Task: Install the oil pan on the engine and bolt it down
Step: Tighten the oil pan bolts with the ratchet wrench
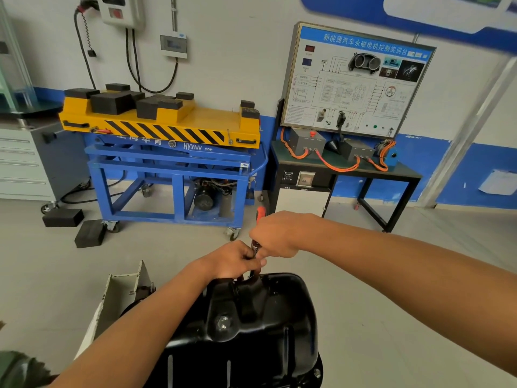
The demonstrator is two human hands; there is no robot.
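Logged oil pan point(251, 331) at 6 o'clock of view, sump upward, apparently seated on the engine, which was almost wholly hidden below. Found right hand point(275, 235) clenched round the handle of the ratchet point(260, 212), orange grip end poking out at 12 o'clock of the fist. Found left hand point(235, 261) pinching the ratchet head and the shaft beneath it, directly over the pan's far rim, at 12 o'clock of the pan. Could not see the bolt under the tool.

Judged likely faults from here:
- cross-threading, from driving with the shaft tilted
- socket slipping off and rounding the head, from releasing the steadying pinch
- warped flange or a leak, from tightening this corner fully before the rest were snug
- nipped left fingers, from the handle's swing

Counted:
- hands, two
- oil pan, one
- ratchet, one
- flange bolt point(317, 373) seen, one, at 5 o'clock of the pan
- drain plug point(223, 323), one
- loose black blocks point(63, 217) on the floor at 9 o'clock, two
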